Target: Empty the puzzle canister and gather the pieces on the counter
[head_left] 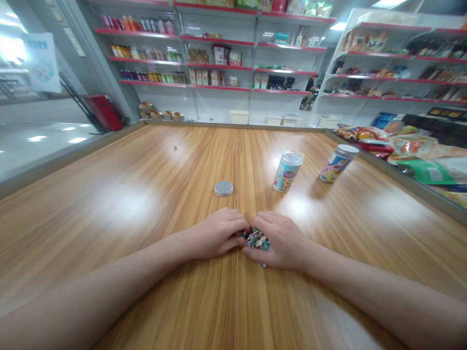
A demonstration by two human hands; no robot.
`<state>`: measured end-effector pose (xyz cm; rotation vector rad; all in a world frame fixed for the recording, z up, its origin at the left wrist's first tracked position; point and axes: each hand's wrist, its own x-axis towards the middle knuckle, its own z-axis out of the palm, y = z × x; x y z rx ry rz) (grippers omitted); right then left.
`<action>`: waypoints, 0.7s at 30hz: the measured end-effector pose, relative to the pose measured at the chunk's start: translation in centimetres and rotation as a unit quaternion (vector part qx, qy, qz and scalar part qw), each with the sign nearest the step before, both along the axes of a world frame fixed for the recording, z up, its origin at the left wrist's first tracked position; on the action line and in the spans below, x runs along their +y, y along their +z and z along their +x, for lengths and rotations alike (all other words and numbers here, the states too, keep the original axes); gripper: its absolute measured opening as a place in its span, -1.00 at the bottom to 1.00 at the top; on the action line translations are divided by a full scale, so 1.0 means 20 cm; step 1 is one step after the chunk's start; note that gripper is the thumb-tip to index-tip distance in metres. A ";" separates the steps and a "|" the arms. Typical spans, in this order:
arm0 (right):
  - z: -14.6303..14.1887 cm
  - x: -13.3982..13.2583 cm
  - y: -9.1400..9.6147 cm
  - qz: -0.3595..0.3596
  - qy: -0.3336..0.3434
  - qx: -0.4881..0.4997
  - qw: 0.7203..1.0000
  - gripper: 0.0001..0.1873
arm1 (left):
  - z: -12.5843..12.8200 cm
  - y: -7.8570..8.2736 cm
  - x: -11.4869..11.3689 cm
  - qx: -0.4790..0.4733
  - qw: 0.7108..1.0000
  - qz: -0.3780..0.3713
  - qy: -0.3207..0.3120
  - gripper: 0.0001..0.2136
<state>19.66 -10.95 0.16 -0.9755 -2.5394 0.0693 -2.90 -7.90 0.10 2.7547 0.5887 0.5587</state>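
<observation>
A small heap of puzzle pieces (259, 239), flat and coloured blue, white and brown, lies on the wooden table between my hands. My right hand (279, 240) curls around the heap from the right, thumb in front and fingers behind. From the left, my left hand (222, 233) closes its bent fingers and thumb on the heap's edge; its fingertips are partly hidden. A few tiny loose pieces (262, 265) lie just in front of my right thumb. Beyond my hands a round silver lid (224, 188) rests flat, and a clear-topped printed canister (288, 171) stands lidless.
A second printed canister (338, 163) with a silver lid stands farther right. One small bit (175, 148) lies at the far left of the wooden table (127, 194). Bagged snacks (423, 150) are heaped past the right edge. Stocked shelves (219, 63) line the back.
</observation>
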 end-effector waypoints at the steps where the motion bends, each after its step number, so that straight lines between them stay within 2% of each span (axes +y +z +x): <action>1: 0.00 0.00 0.00 0.000 0.000 0.003 1.000 -0.73 | 0.00 0.00 0.00 0.000 1.000 -0.004 0.000 -0.86; 11: 0.01 0.01 -0.02 0.000 0.008 0.030 1.000 -0.79 | -0.01 0.03 -0.03 0.000 0.998 -0.063 0.022 -0.91; 21: 0.02 0.01 -0.02 0.030 0.045 0.085 0.995 -0.81 | 0.00 0.06 -0.05 -0.002 0.998 -0.061 0.013 -0.88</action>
